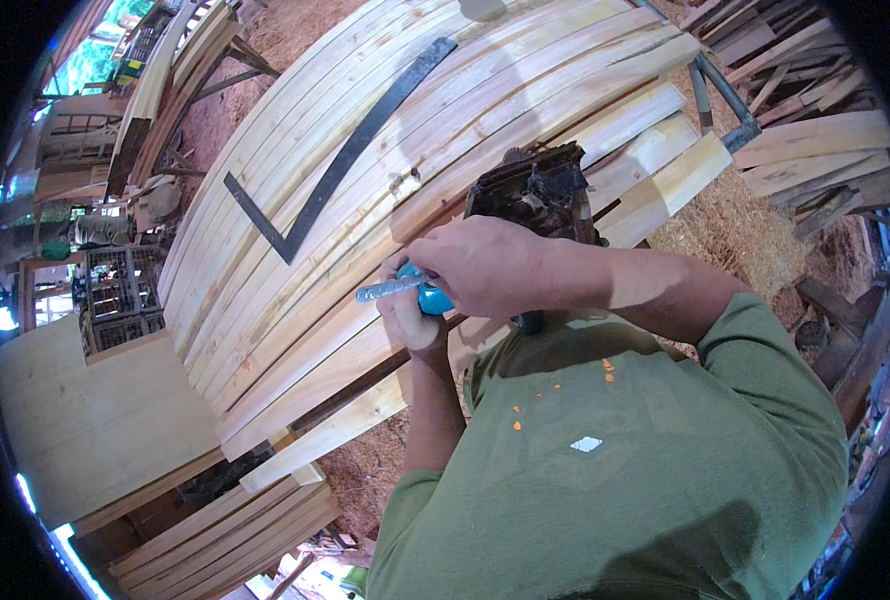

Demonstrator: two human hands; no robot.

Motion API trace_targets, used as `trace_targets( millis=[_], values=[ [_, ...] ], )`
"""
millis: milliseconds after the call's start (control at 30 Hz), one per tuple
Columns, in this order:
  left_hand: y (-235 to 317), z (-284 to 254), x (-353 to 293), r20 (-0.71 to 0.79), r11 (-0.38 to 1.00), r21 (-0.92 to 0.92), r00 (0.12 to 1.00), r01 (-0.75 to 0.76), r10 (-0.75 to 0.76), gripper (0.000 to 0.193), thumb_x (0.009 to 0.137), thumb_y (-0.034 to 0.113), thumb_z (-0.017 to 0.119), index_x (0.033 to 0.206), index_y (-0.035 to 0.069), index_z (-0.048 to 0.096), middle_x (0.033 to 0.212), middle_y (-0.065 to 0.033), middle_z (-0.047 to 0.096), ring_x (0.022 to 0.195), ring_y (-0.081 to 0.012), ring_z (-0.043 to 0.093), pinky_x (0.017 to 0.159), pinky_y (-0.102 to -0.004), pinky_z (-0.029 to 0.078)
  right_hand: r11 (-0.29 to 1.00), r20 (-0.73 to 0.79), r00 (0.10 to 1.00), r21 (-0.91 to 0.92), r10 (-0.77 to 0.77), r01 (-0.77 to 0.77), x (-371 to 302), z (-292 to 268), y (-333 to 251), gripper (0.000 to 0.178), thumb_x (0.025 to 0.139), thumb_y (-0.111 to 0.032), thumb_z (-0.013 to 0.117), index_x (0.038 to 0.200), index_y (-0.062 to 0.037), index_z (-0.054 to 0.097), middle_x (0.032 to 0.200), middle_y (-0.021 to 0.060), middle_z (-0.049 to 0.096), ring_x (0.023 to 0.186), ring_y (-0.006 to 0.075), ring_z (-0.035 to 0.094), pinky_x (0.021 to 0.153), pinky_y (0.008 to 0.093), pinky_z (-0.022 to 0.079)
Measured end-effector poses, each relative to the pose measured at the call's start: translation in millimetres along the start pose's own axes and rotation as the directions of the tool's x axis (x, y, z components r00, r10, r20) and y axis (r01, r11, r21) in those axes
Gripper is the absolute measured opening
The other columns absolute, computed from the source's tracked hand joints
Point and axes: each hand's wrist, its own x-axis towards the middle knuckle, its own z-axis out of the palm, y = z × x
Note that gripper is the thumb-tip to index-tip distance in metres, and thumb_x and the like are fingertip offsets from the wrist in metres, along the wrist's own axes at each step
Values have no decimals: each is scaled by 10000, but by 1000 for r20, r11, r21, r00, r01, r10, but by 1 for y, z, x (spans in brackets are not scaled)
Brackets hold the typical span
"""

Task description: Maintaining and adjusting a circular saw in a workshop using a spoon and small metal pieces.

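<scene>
My left hand (406, 322) and my right hand (477, 262) meet in front of my chest, over the near edge of a stack of boards. My left fingers are closed round a teal rounded piece (433, 299). Just above it, my right hand is curled shut at a pale-blue ribbed rod (389, 289), which looks like a tool handle and points left. My right palm and fingertips are mostly hidden. Beyond the right hand stands a dark, dusty machine (533, 188) with metal parts on top; whether it joins the teal piece cannot be seen.
Long pale boards (295, 310) lie side by side beneath my hands. A black L-shaped steel square (350, 150) rests on them. Plywood (95, 420) is at left, stacked boards (235, 530) at lower left, a metal trestle (730, 110) and scrap wood (815, 160) at right. Shavings cover the floor.
</scene>
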Motion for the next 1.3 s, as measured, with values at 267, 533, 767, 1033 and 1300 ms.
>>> trace_targets(
  millis=[267, 533, 767, 1033, 1300],
  values=[
    [6, 2, -4, -16, 958, -271, 994, 99, -108, 508, 1042, 364, 446, 1184, -87, 630, 1022, -102, 674, 943, -178, 623, 876, -338, 488, 961, -65, 997, 275, 44, -25, -8, 0, 3, 163, 955, -99, 633, 1025, 48, 636, 953, 272, 698, 941, 434, 702, 810, 481, 549],
    [15, 6, 1, -20, 971, 129, 978, -203, 207, 251, 976, 157, 597, 1059, -69, 667, 1021, -154, 706, 912, -242, 681, 802, -370, 529, 961, -46, 984, 229, 171, -156, 8, 0, -5, 320, 977, -263, 594, 942, 47, 664, 862, 286, 699, 863, 452, 710, 800, 502, 565],
    [6, -1, -1, 40, 980, 138, 990, -142, 138, 251, 971, 156, 607, 1062, -69, 671, 996, -150, 707, 889, -237, 681, 775, -369, 525, 994, 48, 993, -13, 107, -107, 13, -12, -14, 293, 915, -235, 604, 833, 30, 700, 781, 283, 697, 786, 451, 721, 780, 519, 585],
    [7, 4, -3, 3, 927, -346, 988, 143, -152, 557, 1030, 388, 464, 1206, -116, 626, 1028, -108, 687, 935, -179, 643, 861, -327, 505, 988, -59, 989, 83, 139, -134, -4, -1, -5, 252, 923, -181, 595, 899, 46, 701, 830, 288, 700, 851, 458, 713, 809, 528, 565],
    [4, 1, -4, 14, 913, -366, 982, 182, -190, 536, 988, 325, 489, 1245, -131, 605, 1089, -148, 673, 993, -210, 644, 909, -342, 502, 977, -107, 984, 175, 143, -123, -3, 14, -1, 206, 951, -153, 597, 970, 46, 649, 885, 283, 693, 906, 470, 692, 813, 544, 538]
  ],
)
